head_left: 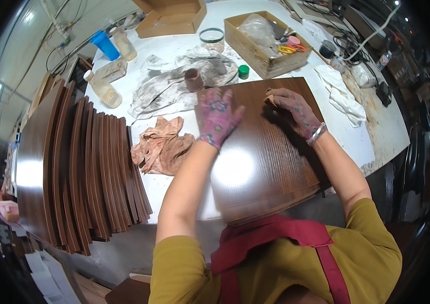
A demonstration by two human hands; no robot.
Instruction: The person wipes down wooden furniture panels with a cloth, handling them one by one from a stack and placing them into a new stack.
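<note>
A dark brown wood-grain panel point(275, 162) lies in front of me on the white table, with more than one layer showing along its near edge. My left hand point(218, 115), in a purple flowered glove, rests flat on its far left part with the fingers stretched out. Above the panel's far right part is my right hand point(295, 109), gloved too, with fingertips drawn together. They are stained dark, and what they pinch, if anything, cannot be made out. A crumpled brown-stained cloth point(161, 144) lies left of the panel.
Many brown panels point(80, 177) stand on edge in a row at left. Beyond lie a grey-stained rag point(156, 91), a small brown cup point(193, 80), a green-capped jar point(243, 72), bottles point(104, 90) and a box point(260, 63) with scissors. A white cloth point(344, 96) lies at right.
</note>
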